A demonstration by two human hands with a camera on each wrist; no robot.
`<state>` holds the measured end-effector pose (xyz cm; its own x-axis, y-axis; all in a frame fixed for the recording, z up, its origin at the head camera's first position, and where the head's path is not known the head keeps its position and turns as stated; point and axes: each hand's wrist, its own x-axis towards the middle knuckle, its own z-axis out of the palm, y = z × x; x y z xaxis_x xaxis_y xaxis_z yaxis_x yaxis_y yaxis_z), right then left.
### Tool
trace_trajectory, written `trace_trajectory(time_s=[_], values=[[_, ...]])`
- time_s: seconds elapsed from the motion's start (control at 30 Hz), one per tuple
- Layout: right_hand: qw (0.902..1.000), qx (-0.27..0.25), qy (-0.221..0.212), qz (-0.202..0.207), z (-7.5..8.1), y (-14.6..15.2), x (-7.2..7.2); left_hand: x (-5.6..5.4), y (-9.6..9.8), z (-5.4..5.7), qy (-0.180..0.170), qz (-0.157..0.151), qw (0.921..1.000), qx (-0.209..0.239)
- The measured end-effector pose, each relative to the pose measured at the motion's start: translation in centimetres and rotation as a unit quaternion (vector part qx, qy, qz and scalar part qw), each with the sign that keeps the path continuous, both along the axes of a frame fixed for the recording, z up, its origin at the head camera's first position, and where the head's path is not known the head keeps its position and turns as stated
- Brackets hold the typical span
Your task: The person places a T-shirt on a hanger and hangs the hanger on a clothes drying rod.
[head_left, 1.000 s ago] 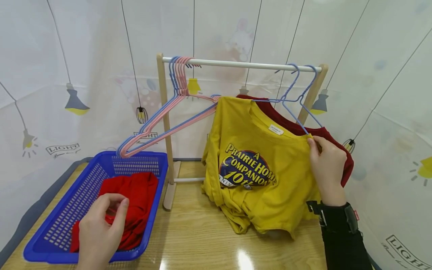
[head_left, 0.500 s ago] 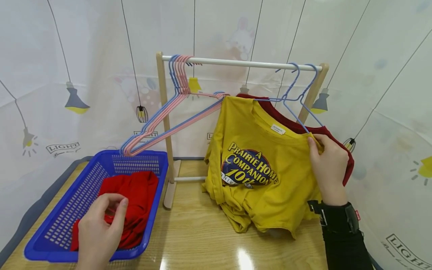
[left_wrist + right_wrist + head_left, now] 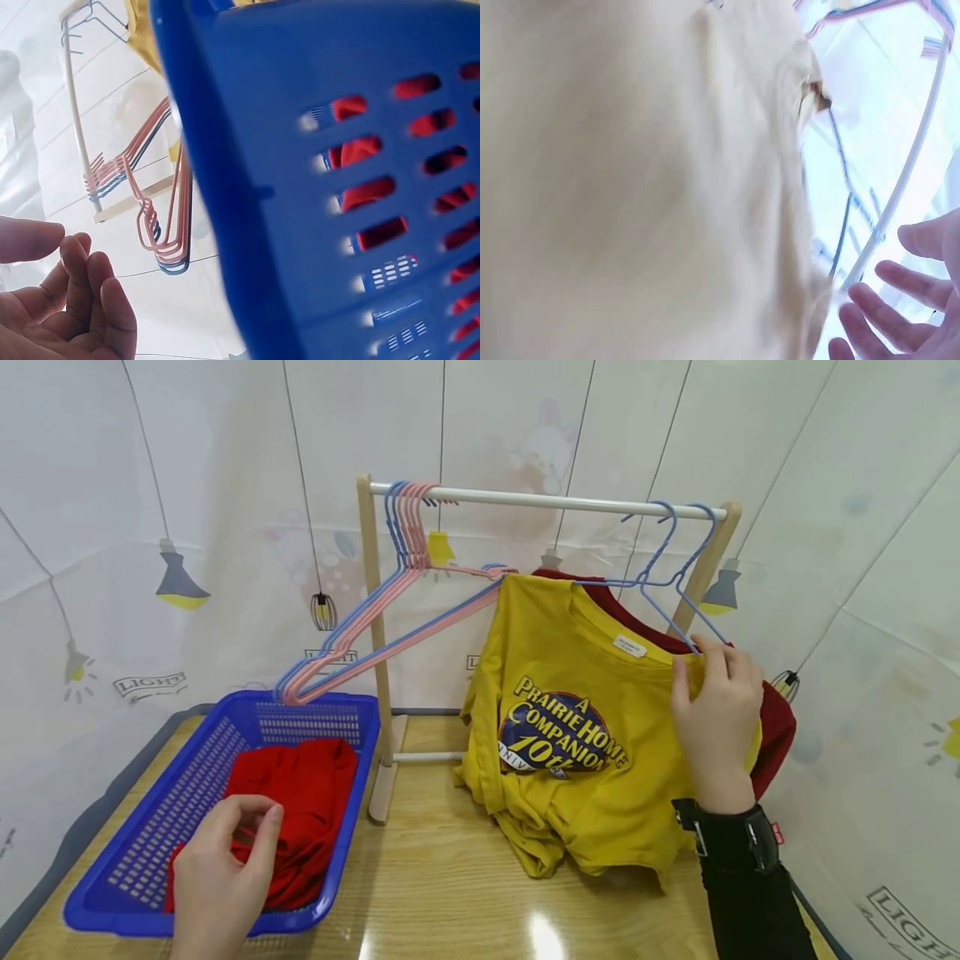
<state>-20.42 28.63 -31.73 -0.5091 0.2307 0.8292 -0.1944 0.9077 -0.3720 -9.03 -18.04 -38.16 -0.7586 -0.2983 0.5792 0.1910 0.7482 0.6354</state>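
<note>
Yellow shirt (image 3: 592,727) lies left of the nearer right grip (image 3: 718,722), shoulders sloping down rightward; that grip spread, holding nothing. Left grip (image 3: 225,868), frame's lower left, loosely curled, empty.

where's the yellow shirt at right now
In the head view, the yellow shirt hangs right of centre on a blue hanger, in front of the dark red shirt, with the right hand at its shoulder.

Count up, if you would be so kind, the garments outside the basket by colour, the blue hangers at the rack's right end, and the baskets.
Yellow shirt: 1
Dark red garment: 1
Blue hangers: 2
Blue basket: 1
Total: 5
</note>
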Motion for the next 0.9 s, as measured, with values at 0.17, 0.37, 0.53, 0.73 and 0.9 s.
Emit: trace_trajectory(time_s=[0.17,0.37,0.53,0.73,0.9], values=[[0.9982,0.042,0.025,0.036,0.3,-3.3,-2.0,0.1,-0.5,-0.5,0.021,0.004,0.9998,0.0],[0.9918,0.067,0.003,0.109,1.0,-9.2,-4.8,0.2,-0.9,-0.8,0.046,0.004,0.9989,0.005],[0.9832,0.056,-0.03,0.171,1.6,-14.9,-7.0,0.5,-1.3,-1.0,0.062,0.005,0.998,0.008],[0.9556,-0.032,-0.075,0.283,1.8,-21.5,-9.2,0.9,-1.8,-1.1,0.064,0.008,0.9978,0.012],[0.9166,-0.135,-0.122,0.356,1.7,-26.3,-10.6,1.2,-2.4,-1.3,0.06,0.024,0.9979,0.011]])
